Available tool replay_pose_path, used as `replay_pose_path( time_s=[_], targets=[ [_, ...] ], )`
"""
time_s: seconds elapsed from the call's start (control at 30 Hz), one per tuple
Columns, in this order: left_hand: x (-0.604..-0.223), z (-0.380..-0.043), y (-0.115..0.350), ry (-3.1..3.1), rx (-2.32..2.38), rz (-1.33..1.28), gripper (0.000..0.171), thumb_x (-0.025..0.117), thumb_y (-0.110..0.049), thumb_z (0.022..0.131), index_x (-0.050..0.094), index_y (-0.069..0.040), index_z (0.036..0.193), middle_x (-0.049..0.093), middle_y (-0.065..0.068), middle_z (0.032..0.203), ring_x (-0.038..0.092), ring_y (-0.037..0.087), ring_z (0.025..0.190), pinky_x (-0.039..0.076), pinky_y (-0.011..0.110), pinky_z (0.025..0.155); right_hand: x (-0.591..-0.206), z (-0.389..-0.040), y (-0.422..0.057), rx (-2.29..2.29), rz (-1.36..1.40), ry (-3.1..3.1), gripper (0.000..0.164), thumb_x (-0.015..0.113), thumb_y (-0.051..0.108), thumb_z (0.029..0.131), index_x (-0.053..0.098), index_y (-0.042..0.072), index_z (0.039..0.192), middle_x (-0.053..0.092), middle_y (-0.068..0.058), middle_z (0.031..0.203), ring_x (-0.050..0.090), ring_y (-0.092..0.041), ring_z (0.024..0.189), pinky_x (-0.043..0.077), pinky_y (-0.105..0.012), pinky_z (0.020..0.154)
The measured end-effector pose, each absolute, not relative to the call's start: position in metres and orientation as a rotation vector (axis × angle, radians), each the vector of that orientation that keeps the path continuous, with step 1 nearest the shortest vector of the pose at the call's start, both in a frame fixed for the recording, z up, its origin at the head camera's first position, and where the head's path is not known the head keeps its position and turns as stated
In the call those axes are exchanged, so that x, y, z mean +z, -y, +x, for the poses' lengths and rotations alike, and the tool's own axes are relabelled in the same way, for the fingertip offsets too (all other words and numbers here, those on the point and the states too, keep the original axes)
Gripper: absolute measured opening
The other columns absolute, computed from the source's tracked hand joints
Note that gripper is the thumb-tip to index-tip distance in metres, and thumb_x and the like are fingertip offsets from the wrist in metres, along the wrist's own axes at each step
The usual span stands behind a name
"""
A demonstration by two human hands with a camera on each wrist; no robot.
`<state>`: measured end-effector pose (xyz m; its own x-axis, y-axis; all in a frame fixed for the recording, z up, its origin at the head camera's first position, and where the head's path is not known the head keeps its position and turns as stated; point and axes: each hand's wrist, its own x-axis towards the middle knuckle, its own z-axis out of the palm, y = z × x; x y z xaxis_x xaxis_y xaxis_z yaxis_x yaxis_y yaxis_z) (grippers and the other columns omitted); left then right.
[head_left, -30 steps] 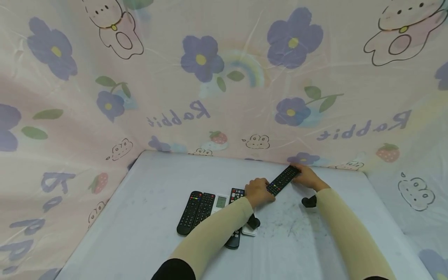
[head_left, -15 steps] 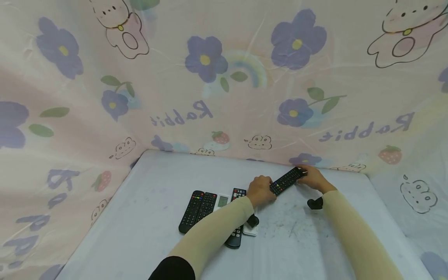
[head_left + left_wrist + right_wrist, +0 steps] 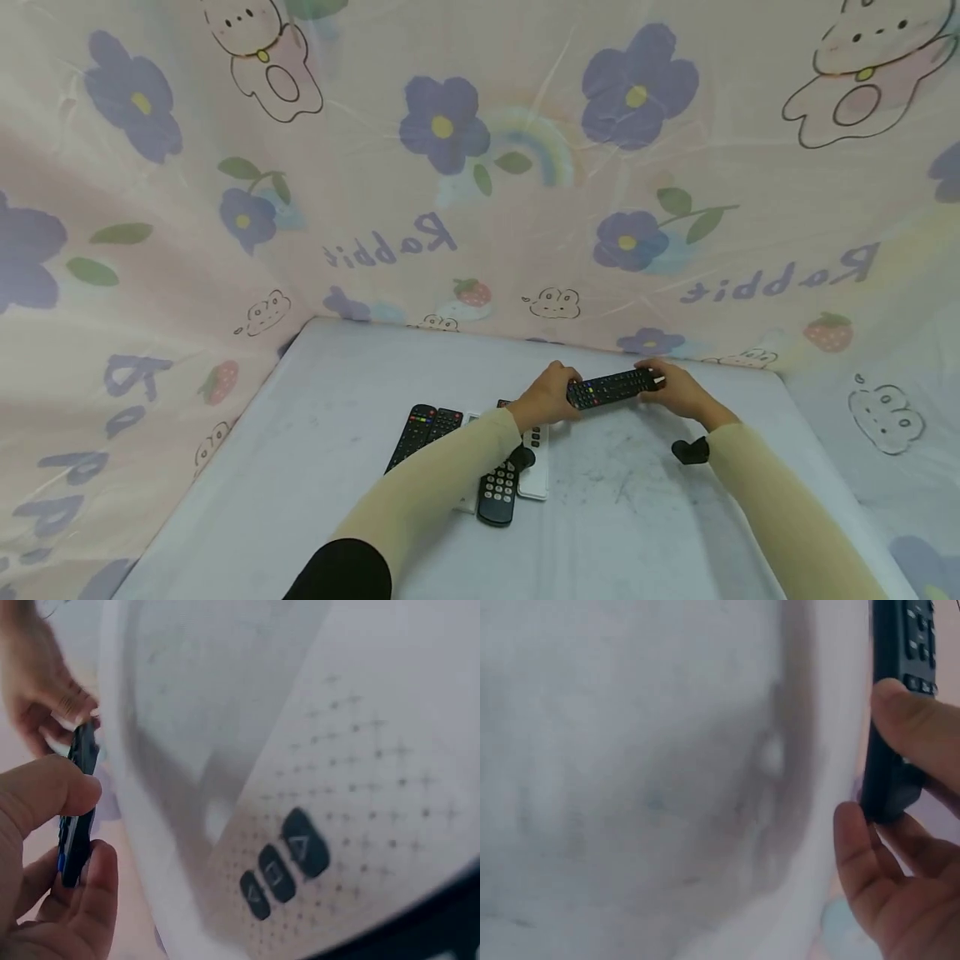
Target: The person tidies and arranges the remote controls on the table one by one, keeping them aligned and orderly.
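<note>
A black remote control with many small keys is held by both hands near the back of the table. My left hand pinches its left end between thumb and fingers; the left wrist view shows that remote edge-on. At the other end, my right hand grips it, thumb on the near face in the right wrist view, where the remote stands at the right edge. Below my left wrist lie a white remote and a dark remote with pale round keys, partly hidden by the sleeve.
Left of the forearm are two black remotes, one longer and one beside it. Another white remote is mostly covered by the sleeve. Patterned fabric hangs around the white table.
The held remote has turned from a steep slant to nearly level. My right hand has moved right and slightly down; the left has lifted a little, uncovering more of the white remote.
</note>
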<state>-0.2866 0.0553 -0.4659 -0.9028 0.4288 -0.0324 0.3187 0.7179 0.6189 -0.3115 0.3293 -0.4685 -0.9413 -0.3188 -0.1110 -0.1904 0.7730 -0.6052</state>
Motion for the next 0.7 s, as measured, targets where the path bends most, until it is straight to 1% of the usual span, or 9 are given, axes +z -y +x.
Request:
replay_pose_path(
  time_s=[0.17,0.33,0.53,0.6,0.7],
  targets=[
    [-0.463,-0.292,-0.048,-2.708,1.03,0.6,0.057,0.084,-0.017,0.074,0.06,-0.018,0.126,0.053,0.003,0.118,0.054,0.014,0.107,0.048,0.026,0.095,-0.473,-0.303,-0.328,-0.902,-0.384,-2.813,0.062,0.069,0.02,0.089,0.041,0.001,0.141,0.052,-0.034,0.126,0.061,-0.042,0.106,0.055,-0.045,0.077],
    [-0.461,-0.297,-0.042,-2.681,1.087,0.608,0.059,0.082,-0.013,0.075,0.059,-0.02,0.129,0.055,0.004,0.123,0.055,0.016,0.11,0.049,0.028,0.093,-0.475,-0.295,-0.328,-0.947,-0.361,-2.868,0.061,0.071,0.022,0.088,0.044,0.001,0.138,0.054,-0.032,0.125,0.064,-0.039,0.102,0.055,-0.043,0.075],
    [-0.46,-0.301,-0.036,-2.596,1.217,0.567,0.057,0.076,-0.006,0.078,0.057,-0.014,0.131,0.057,0.004,0.127,0.061,0.016,0.106,0.052,0.024,0.083,-0.473,-0.282,-0.327,-0.988,-0.324,-2.894,0.061,0.072,0.025,0.086,0.047,0.002,0.137,0.053,-0.029,0.128,0.066,-0.032,0.095,0.054,-0.035,0.067],
    [-0.461,-0.302,-0.035,-2.564,1.261,0.54,0.056,0.074,-0.003,0.08,0.056,-0.013,0.132,0.057,0.004,0.131,0.062,0.017,0.108,0.053,0.025,0.082,-0.473,-0.278,-0.327,-1.018,-0.321,-2.888,0.06,0.073,0.025,0.086,0.048,0.002,0.136,0.055,-0.028,0.126,0.066,-0.029,0.092,0.052,-0.033,0.065],
    [-0.461,-0.304,-0.032,-2.544,1.295,0.509,0.056,0.073,-0.001,0.081,0.055,-0.011,0.133,0.057,0.004,0.135,0.061,0.018,0.113,0.053,0.026,0.085,-0.473,-0.271,-0.327,-1.058,-0.316,-2.882,0.057,0.074,0.024,0.085,0.051,0.004,0.133,0.06,-0.024,0.119,0.066,-0.023,0.087,0.051,-0.031,0.063]
  ],
)
